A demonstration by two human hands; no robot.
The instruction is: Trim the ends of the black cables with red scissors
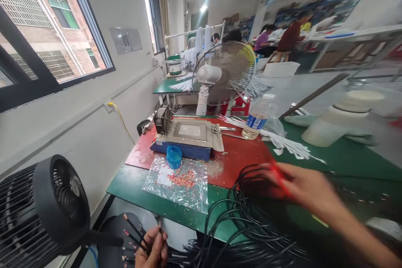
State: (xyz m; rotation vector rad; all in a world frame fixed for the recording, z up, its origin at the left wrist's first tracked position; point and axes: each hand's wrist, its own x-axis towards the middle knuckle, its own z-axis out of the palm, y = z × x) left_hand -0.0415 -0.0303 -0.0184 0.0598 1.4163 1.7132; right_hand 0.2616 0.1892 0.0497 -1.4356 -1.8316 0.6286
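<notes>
My left hand (152, 248), low in the view, is closed around black cables (133, 228) near their ends, where short bits of bare copper and coloured wire show. A large loose bundle of black cable (254, 213) trails from there over the table's front edge. Farther right, my right hand (309, 188) is smeared by motion above the coils. A slim red object (280, 179) sits in its fingers, too blurred to name. On the table, a clear plastic bag (188, 197) carries tiny red and yellow scraps, with a blue round cup (173, 157) at its back edge.
Behind the bag stands a blue-sided hot plate or solder pot (190, 132) with a small fan (163, 119). A bottle (255, 119), white wires (287, 144) and a white jug (339, 121) are toward the right. A black fan (59, 201) is near left; people work far back.
</notes>
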